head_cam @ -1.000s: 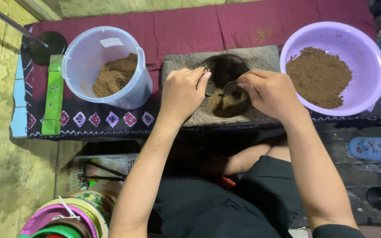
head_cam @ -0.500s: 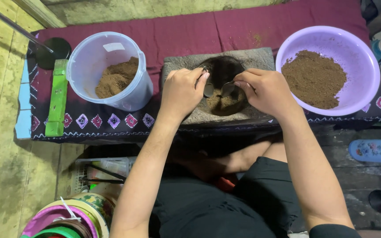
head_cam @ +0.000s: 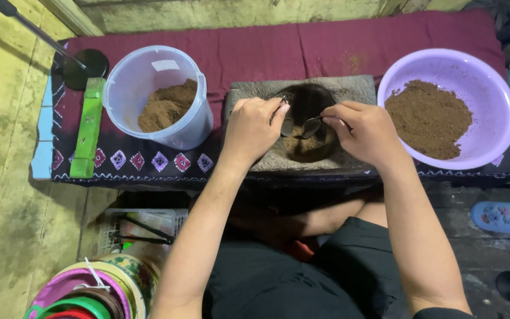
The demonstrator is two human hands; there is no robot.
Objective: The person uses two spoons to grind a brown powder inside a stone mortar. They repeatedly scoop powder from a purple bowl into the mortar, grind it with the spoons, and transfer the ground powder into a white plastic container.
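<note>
Spoons — small metal spoon (head_cam: 287, 125) pinched in my left hand (head_cam: 255, 127); another (head_cam: 311, 126) in my right hand (head_cam: 366, 131) — over brown powder (head_cam: 309, 146) on the grey stone slab (head_cam: 358, 88).

Two hands, left (head_cam: 254, 127) and right (head_cam: 366, 131), holding spoons (head_cam: 311, 126) over brown powder (head_cam: 309, 146), purple basin (head_cam: 491, 88) right

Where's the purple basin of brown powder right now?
In the head view the purple basin sits at the far right on the maroon cloth, just beyond the right hand and beside the grey stone slab.
</note>
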